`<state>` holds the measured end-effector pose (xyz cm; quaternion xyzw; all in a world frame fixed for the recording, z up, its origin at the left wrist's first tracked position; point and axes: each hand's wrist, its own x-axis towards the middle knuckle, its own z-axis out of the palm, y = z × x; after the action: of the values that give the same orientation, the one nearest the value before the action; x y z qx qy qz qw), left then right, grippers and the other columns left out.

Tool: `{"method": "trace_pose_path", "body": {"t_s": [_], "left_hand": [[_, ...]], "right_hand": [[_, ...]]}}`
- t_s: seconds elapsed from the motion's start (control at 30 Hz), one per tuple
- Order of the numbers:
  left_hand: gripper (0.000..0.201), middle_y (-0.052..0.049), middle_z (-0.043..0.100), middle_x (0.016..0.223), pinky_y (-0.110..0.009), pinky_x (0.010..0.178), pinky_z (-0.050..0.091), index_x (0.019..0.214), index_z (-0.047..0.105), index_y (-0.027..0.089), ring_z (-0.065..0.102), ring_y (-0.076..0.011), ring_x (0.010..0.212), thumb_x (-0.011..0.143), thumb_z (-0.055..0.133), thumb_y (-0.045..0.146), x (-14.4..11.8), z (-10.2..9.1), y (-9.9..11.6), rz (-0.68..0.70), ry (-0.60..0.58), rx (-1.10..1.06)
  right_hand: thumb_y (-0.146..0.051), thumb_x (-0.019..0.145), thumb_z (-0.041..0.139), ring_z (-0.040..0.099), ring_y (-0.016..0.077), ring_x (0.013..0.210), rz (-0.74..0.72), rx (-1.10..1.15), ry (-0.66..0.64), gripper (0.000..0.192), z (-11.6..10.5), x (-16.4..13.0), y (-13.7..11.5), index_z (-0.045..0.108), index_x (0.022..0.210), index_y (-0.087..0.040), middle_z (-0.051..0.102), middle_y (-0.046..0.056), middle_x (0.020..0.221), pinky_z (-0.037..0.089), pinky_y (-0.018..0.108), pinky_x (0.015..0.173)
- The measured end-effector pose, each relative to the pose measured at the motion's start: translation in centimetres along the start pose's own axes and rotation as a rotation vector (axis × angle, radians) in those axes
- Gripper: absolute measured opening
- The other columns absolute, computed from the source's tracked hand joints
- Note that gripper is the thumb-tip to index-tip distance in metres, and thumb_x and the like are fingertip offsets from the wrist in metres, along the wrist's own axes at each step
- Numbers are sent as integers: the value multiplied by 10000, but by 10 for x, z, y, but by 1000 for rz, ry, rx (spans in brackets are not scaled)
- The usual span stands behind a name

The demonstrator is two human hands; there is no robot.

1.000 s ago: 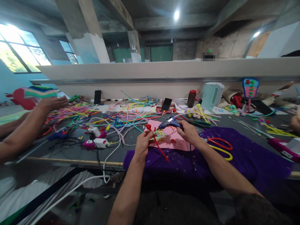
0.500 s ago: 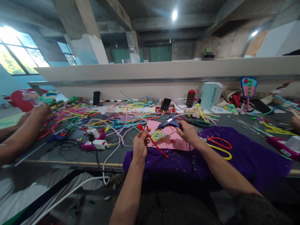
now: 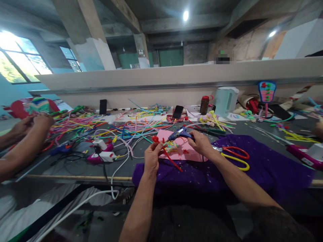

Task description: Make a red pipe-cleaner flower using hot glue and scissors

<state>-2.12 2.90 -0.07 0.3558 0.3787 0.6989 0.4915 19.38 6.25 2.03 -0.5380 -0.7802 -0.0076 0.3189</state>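
Between the fingertips of my left hand (image 3: 152, 156) is a red pipe cleaner (image 3: 173, 160), its tail slanting down to the right and a small red bunched shape at its top. My right hand (image 3: 200, 143) is wrapped round the handle of a blue glue gun (image 3: 179, 133). The gun's nozzle points left and sits close to the red piece; whether they touch I cannot tell. Beneath both lies a pink sheet (image 3: 194, 154) with pastel pieces and red scraps on it. Red-and-yellow-handled scissors (image 3: 236, 153) rest right of my right hand.
A purple cloth (image 3: 254, 168) covers the table's front edge. Loose pipe cleaners (image 3: 75, 122) spread to the left, near a power strip (image 3: 102, 157) and cables. Behind stand a phone (image 3: 178, 112), a bottle (image 3: 205, 105) and a pale green kettle (image 3: 225, 102). Another person's hands (image 3: 44, 122) work at far left.
My right hand has brought the glue gun slightly left, nearer the red piece. My left hand has shifted a little right and turned. At far left, the other person's hands have moved.
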Motion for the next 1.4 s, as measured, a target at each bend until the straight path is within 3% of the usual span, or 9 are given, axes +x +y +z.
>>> {"method": "trace_pose_path", "body": {"t_s": [0.2, 0.5, 0.83, 1.07, 1.13, 1.27, 1.4], "left_hand": [[284, -45, 657, 792, -249, 572, 497, 747, 577, 132, 641, -184, 709, 534, 728, 245, 1, 0, 2, -5, 37, -44], [324, -73, 656, 900, -205, 450, 463, 790, 594, 127, 638, -165, 604, 536, 723, 280, -5, 4, 8, 17, 20, -1], [269, -52, 670, 756, -236, 572, 485, 754, 601, 126, 640, -165, 673, 545, 720, 248, -2, 3, 5, 2, 40, -4], [293, -59, 645, 940, -153, 351, 336, 785, 597, 141, 633, -143, 621, 558, 706, 289, -2, -1, 4, 7, 42, 33], [300, -52, 644, 923, -146, 373, 352, 795, 608, 142, 627, -131, 643, 551, 711, 282, -1, -1, 4, 9, 53, 38], [233, -24, 650, 758, -196, 570, 469, 719, 609, 146, 613, -133, 732, 538, 726, 232, 1, -3, 4, -37, 37, -33], [241, -52, 647, 895, -217, 561, 476, 756, 619, 152, 606, -168, 805, 558, 716, 249, -1, -1, 3, -39, -24, -20]], "right_hand": [[-298, 798, 425, 561, 176, 749, -2, 4, -4, 255, -1, 0, -1, 511, 1007, -180, 623, 48, 865, 330, 247, 611], [-302, 798, 422, 558, 171, 732, 22, -4, -19, 246, -2, -1, -2, 519, 990, -180, 622, 52, 847, 329, 242, 609], [-290, 785, 442, 554, 170, 709, 54, 7, 2, 240, -4, 1, 0, 537, 971, -173, 623, 55, 819, 331, 238, 599], [-301, 775, 442, 512, 131, 589, 117, 126, 36, 212, -5, 4, 5, 561, 894, -172, 611, 28, 734, 308, 217, 530], [-302, 770, 440, 498, 125, 573, 118, 154, 20, 206, -4, 4, 4, 565, 861, -166, 604, 24, 708, 299, 213, 517], [-292, 756, 442, 488, 124, 561, 128, 180, 0, 203, -3, 5, 3, 574, 839, -163, 591, 15, 668, 293, 214, 509], [-289, 750, 447, 484, 123, 553, 157, 219, -12, 196, -2, 5, 0, 579, 814, -159, 582, 11, 647, 284, 216, 499]]}}
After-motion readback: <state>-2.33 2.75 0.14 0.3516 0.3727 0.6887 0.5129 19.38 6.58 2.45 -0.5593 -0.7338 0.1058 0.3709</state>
